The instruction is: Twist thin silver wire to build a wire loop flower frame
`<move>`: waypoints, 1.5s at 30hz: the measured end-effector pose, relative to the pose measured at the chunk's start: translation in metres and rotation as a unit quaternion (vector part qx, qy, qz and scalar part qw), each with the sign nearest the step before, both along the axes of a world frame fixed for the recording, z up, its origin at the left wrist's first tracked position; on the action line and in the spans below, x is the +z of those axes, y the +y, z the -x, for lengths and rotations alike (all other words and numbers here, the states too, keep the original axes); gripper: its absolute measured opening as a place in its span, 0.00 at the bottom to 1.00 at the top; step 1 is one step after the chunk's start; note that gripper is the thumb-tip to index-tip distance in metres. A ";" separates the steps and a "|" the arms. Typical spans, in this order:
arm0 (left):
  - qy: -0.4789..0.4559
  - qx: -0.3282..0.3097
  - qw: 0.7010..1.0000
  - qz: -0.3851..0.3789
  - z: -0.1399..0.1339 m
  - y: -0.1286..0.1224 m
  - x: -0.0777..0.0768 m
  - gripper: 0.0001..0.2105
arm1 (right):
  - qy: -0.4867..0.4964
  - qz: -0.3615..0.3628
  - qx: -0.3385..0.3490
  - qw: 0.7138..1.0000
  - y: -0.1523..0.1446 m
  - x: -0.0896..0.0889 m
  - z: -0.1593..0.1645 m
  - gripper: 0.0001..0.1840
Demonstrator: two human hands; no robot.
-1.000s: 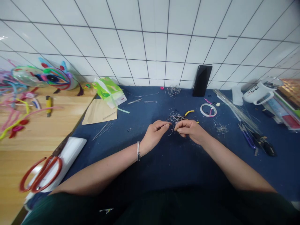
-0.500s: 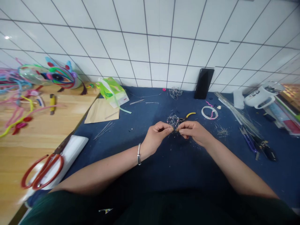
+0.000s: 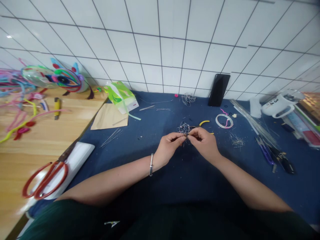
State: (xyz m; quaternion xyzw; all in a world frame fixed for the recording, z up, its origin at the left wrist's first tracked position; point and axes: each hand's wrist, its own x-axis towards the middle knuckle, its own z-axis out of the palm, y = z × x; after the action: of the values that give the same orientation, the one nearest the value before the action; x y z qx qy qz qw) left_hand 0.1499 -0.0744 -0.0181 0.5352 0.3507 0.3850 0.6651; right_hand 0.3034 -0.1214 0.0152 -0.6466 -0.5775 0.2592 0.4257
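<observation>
My left hand (image 3: pixel 170 145) and my right hand (image 3: pixel 203 143) meet over the blue cloth, thumbs and forefingers pinched almost tip to tip. Between the fingertips is a small bit of thin wire, mostly hidden by the fingers. A silvery tangle of bent wire (image 3: pixel 184 127) shows just beyond and under my fingertips; whether it joins the pinched bit I cannot tell. Pliers with yellow handles (image 3: pixel 204 122) lie behind my right hand, partly covered by it. My left wrist wears a silver bangle (image 3: pixel 151 164).
On the blue cloth (image 3: pixel 140 150) are a wire ball (image 3: pixel 188 98), a clear ring (image 3: pixel 224 121), wire scraps (image 3: pixel 237 141), purple-handled pliers (image 3: pixel 265 151) and a long wire bundle (image 3: pixel 255 120). A black phone (image 3: pixel 219 90) leans on the tiles. Red scissors (image 3: pixel 47 180) lie left, near a green packet (image 3: pixel 121 95).
My right hand has turned, its thumb now showing along the near side, and more of the yellow pliers is uncovered. Both hands stay pinched together. The view has shifted slightly.
</observation>
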 end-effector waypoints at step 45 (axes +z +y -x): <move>0.123 0.007 0.974 -0.191 -0.001 0.012 -0.016 0.07 | -0.129 -0.150 -0.039 0.979 0.001 -0.008 -0.005 0.05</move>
State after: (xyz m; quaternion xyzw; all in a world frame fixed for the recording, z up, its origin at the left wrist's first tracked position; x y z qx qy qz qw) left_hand 0.1513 -0.0624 -0.0342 0.6931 0.3534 0.3806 0.4998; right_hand 0.3084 -0.1207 0.0070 -0.6252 -0.6344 0.0670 0.4497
